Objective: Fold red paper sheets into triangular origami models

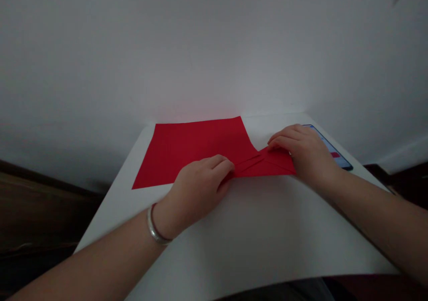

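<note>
A folded piece of red paper [252, 168] lies in front of me, with several crease lines and layered flaps. My left hand [203, 183], a silver bangle at its wrist, pinches the folded paper's left end between thumb and curled fingers. On its right end is my right hand [302, 151], with bent fingers closed over the paper's edge and the thumb hidden. Behind and to the left, a flat red sheet [190, 145] spreads over the table. The folded piece meets this sheet, and I cannot tell whether the two are joined.
The white table [267, 229] stands against a pale wall [214, 47]. A phone [337, 156] with its screen lit lies at the table's right edge, partly behind my right hand. Dark wooden furniture [40, 207] is beside the table on the left.
</note>
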